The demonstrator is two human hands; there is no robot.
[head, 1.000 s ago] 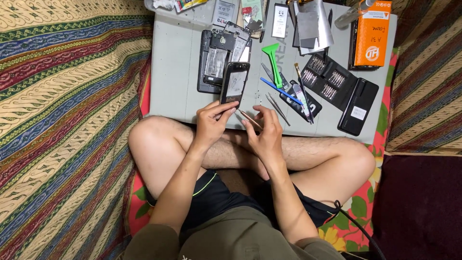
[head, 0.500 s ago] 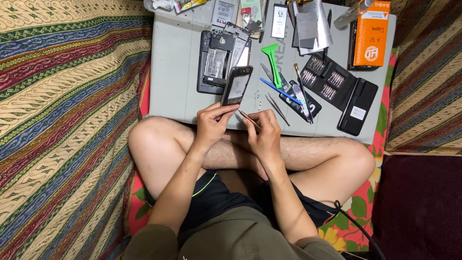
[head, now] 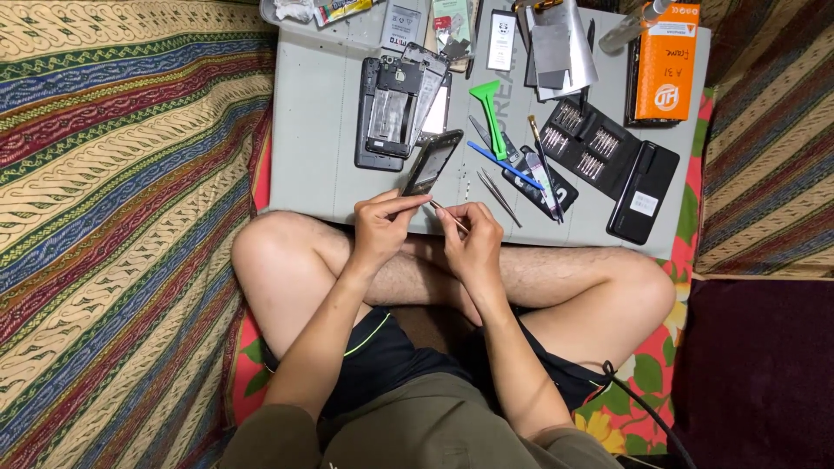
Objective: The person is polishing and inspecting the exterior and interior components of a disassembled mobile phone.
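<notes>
the left hand (head: 382, 227) pinches the lower end of a dark phone part (head: 432, 162) that tilts toward one o'clock over the grey mat (head: 317, 148). at three o'clock of it, the right hand (head: 473, 239) grips thin tweezers (head: 449, 216) pointing at the part.

The phone's (head: 432, 162) lower end is hidden inside the left hand's (head: 380, 230) grip. The thin tool's (head: 450, 216) rear disappears under the right hand (head: 473, 243); its tip is too small to tell, perhaps tweezers. The picture's top edge cuts off the worktop's (head: 317, 148) far items.
</notes>
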